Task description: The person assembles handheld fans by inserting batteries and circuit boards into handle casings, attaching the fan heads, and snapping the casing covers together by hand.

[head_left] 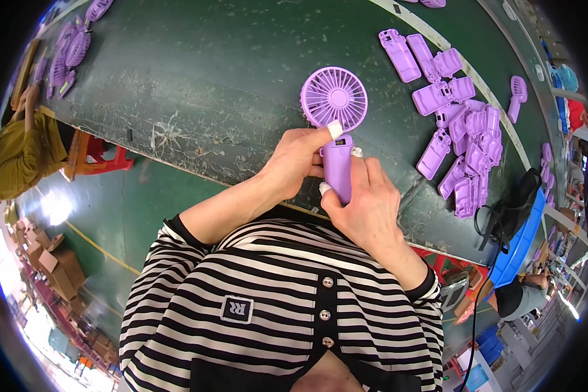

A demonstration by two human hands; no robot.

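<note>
A purple handheld fan [337, 168] is held between my two hands above the green tabletop, its round grille pointing away from me. My left hand [293, 157] grips it at the neck, the white-wrapped thumb pressed just below the grille. Around the lower handle, my right hand [367, 196] is closed, with white wraps on the fingertips. Small dark contacts show at the top of the handle. To the right of my hands lies a loose heap of purple plastic handle shells [470, 140].
The worn green table [228, 85] runs under everything. Another purple fan [517, 98] lies at the right, with more fans [72, 55] at the far left near a seated person in a mustard top. A blue bin [519, 245] with a black cable stands at the table's right edge.
</note>
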